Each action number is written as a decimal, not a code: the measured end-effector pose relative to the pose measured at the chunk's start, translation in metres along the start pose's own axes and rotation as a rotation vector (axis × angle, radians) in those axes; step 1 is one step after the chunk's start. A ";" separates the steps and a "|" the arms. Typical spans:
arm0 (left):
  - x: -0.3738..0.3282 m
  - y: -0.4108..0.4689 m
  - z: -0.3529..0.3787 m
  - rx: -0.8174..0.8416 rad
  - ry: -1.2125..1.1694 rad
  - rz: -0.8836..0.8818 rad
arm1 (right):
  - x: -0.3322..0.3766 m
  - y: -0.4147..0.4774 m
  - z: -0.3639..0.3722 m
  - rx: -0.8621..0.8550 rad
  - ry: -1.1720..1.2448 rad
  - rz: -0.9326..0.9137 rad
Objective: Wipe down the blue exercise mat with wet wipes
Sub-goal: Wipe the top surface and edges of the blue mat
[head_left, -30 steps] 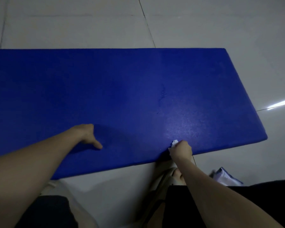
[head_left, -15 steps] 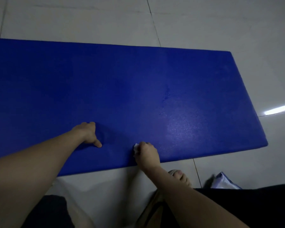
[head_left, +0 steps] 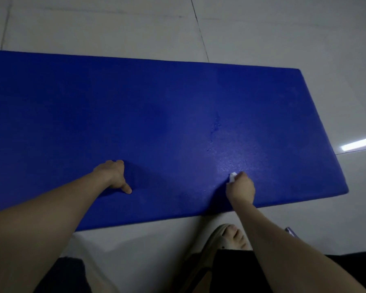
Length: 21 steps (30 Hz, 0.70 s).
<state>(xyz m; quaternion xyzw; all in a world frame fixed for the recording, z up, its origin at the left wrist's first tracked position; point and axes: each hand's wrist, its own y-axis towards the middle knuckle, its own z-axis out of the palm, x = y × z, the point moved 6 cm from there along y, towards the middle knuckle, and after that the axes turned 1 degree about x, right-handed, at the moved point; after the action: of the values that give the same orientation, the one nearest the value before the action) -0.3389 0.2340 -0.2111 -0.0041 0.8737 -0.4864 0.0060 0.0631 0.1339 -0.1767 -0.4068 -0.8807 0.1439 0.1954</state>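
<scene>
Right hand wipes near edge of blue mat, left hand braces on it.

Blue exercise mat (head_left: 156,115) lies flat on pale tiled floor (head_left: 114,28), running across the view, its right end in view and its left end cut off by the frame. Right hand (head_left: 240,190) is on the mat close to its near edge, grip closed tight round a balled white wet wipe (head_left: 232,177) that pokes out at the fingertips and touches the mat. There is a damp sheen (head_left: 237,157) on the mat just beyond the wipe. Left hand (head_left: 114,176) rests on the mat well to the left, fingers tucked under, thumb out, grip holding nothing. A sandalled foot (head_left: 230,235) is on the floor beside the near edge.
</scene>
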 end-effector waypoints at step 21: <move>-0.003 -0.007 -0.004 -0.019 0.027 0.019 | 0.039 0.006 0.003 0.011 0.046 -0.125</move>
<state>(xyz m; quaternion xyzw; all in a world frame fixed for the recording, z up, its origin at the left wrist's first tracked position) -0.3363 0.2336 -0.2032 0.0108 0.8784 -0.4779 -0.0010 0.0430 0.1679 -0.1727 -0.3530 -0.8988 0.1270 0.2267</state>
